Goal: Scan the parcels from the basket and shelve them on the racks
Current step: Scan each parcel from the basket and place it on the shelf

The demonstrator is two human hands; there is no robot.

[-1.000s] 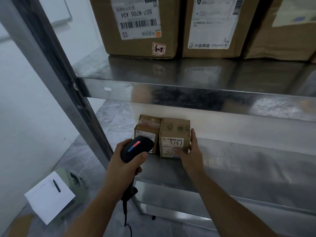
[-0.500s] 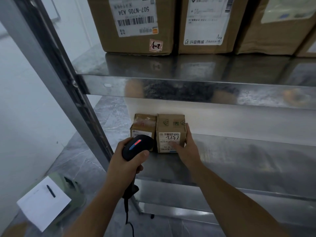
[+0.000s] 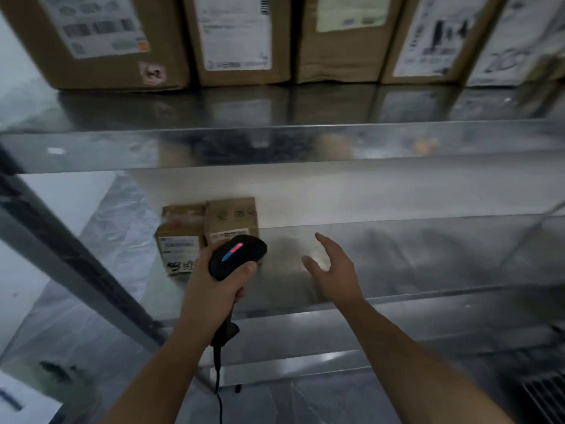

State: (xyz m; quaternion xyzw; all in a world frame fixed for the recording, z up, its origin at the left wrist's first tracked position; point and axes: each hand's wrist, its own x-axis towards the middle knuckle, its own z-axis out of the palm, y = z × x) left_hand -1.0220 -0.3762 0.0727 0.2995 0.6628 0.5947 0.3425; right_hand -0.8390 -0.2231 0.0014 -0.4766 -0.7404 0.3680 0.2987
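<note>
Two small brown parcels stand side by side at the left of the lower metal shelf: the left parcel and the right parcel, both with white labels. My left hand grips a black barcode scanner in front of the right parcel, its red-blue light showing. To the right of the parcels my right hand hovers over the shelf, fingers spread, holding nothing and apart from the boxes.
Several large cardboard boxes with shipping labels fill the upper shelf. A slanted metal upright runs down the left. The scanner cable hangs toward the floor. A white paper lies low left; a grille low right.
My right hand has let go of the right parcel and drawn back to the right, opening. The view has swung right and blurred. The scanner stays in my left hand.
</note>
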